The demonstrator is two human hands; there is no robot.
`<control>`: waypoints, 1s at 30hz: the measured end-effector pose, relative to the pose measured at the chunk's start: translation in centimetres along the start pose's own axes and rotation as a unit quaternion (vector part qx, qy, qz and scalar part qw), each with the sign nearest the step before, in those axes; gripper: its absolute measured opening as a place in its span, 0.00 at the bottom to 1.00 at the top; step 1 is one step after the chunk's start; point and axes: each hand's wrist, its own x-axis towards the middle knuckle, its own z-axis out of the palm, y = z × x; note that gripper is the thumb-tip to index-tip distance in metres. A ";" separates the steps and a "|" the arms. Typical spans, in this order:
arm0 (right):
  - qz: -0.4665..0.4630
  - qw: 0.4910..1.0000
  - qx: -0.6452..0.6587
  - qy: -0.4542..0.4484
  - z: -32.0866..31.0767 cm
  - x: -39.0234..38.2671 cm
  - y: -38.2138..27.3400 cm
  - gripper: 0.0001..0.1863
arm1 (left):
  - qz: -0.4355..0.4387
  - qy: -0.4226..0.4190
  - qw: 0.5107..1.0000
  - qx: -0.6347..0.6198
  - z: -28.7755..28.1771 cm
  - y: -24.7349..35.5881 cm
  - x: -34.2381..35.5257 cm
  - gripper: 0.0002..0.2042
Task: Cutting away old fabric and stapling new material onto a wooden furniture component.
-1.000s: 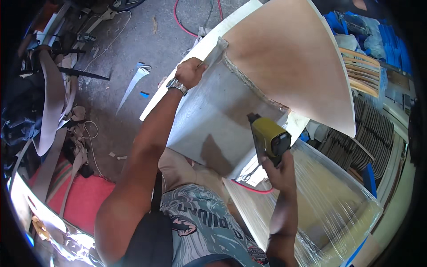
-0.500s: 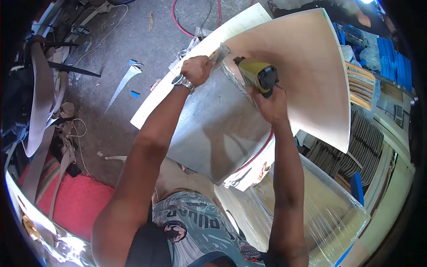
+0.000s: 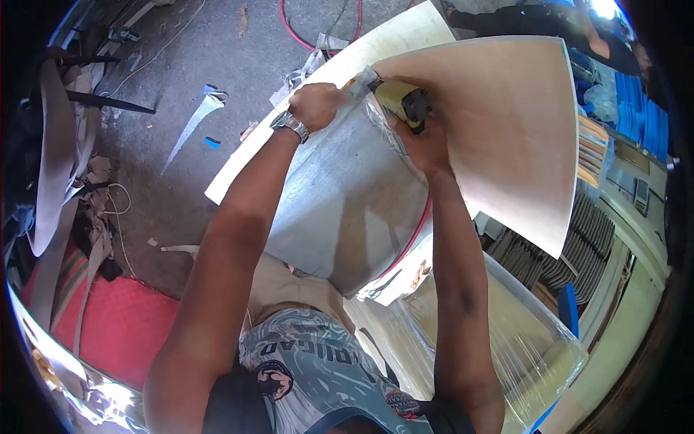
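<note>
My right hand [image 3: 426, 141] is closed round a yellow and black air nail or staple gun [image 3: 397, 101], its nose down at the upper end of a ragged, translucent seam [image 3: 383, 126]. The seam joins a grey sheet [image 3: 318, 195] to a curved, pale brown panel [image 3: 499, 130]. Just left of the gun, my left hand [image 3: 314, 105] is closed on the grey strip along the sheet's upper left edge, its fingertips blurred. A cream board [image 3: 231, 170] lies under both pieces. A red hose [image 3: 410, 249] hangs beside my right forearm.
A co-worker in dark clothes [image 3: 520, 22] is at the top right. Blue pieces [image 3: 636, 108], curved wooden slats [image 3: 589, 155], stacked dark strips [image 3: 578, 239] and a plastic-wrapped item [image 3: 535, 340] are on the right. A red cushion [image 3: 123, 325] and scraps lie left on the concrete floor [image 3: 188, 50].
My right hand has carried the gun up and left from the sheet's right side to beside my left hand. The panel shifts slightly in view, and the co-worker shows more at top right.
</note>
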 end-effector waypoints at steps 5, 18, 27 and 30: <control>0.071 0.995 -0.052 -0.041 0.5 0.3 -1.6 0.24 | 0.011 0.007 1.000 -0.006 -0.1 0.0 -0.1 0.23; 0.108 0.992 -0.025 -0.057 0.8 0.1 -1.6 0.24 | 0.003 0.034 0.999 0.040 -0.2 0.8 -4.6 0.18; 0.066 0.996 -0.032 -0.051 2.8 -1.6 -1.0 0.26 | -0.027 0.004 1.000 0.000 -1.2 -0.6 -4.3 0.21; 0.052 0.996 -0.060 -0.035 2.9 -1.5 -1.0 0.25 | -0.004 0.060 0.997 0.041 -1.0 0.4 -6.7 0.20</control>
